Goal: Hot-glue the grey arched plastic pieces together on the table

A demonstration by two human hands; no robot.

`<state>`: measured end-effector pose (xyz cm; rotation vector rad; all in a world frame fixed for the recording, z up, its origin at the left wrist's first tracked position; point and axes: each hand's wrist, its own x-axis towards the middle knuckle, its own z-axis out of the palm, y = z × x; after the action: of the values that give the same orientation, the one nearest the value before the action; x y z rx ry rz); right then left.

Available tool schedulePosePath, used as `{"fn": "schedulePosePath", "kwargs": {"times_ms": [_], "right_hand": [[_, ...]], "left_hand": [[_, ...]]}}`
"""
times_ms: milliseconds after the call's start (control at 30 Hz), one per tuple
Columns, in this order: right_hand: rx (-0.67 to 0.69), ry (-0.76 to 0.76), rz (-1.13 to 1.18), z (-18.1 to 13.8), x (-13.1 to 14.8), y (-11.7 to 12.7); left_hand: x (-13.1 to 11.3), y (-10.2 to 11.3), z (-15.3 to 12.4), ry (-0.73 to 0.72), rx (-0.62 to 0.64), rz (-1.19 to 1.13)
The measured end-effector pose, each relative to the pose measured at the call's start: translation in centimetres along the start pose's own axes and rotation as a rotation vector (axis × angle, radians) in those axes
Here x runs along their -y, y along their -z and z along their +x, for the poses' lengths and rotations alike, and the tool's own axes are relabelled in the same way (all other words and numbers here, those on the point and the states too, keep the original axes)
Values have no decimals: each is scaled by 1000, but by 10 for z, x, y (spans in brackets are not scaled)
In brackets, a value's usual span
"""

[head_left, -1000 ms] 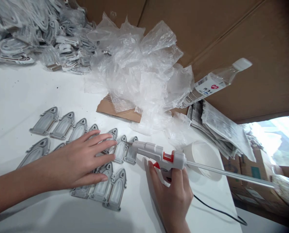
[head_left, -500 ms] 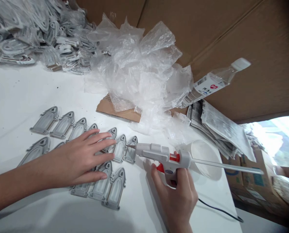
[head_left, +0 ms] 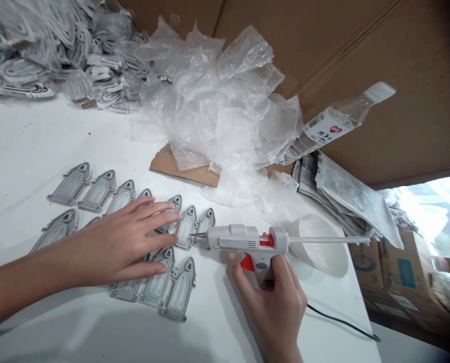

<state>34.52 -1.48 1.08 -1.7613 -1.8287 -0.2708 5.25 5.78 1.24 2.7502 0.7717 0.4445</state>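
My right hand [head_left: 274, 297] is wrapped round the grip of a white hot glue gun [head_left: 234, 237] with a red trigger. A clear glue stick [head_left: 327, 240] juts out of its back end. The metal nozzle points left, over the grey arched window-shaped pieces [head_left: 204, 227] at the right end of the upper row. My left hand [head_left: 130, 242] is spread flat over the two rows, fingers apart, hiding several pieces under it. Below its fingertips, another arched piece [head_left: 178, 290] ends the lower row.
Crumpled clear plastic bags [head_left: 217, 106] lie on a cardboard scrap [head_left: 183, 169]. A plastic bottle [head_left: 331, 126] leans beside folded newspapers [head_left: 349, 196]. Behind the gun is a white bowl [head_left: 319, 252]; a black cord [head_left: 342, 320] crosses the table. Bagged grey pieces [head_left: 58, 55] are heaped at the back left.
The glue gun's nozzle has shifted left and slightly down, and the gun now sits more level. My left hand has stayed nearly still.
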Motion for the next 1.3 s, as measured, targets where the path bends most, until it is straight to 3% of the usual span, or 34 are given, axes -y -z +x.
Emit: {"fn": "schedulePosePath", "kwargs": {"times_ms": [533,733,1300], "right_hand": [[24,19,16,-3,-1,-5],[93,2,-12,-2,2,-1],[75,-2,-30,-1,0,1]], "left_hand": [[0,1,0,-11,21,-2],[0,1,0,-15,14,4],[0,1,0,-5,8,-1]]}}
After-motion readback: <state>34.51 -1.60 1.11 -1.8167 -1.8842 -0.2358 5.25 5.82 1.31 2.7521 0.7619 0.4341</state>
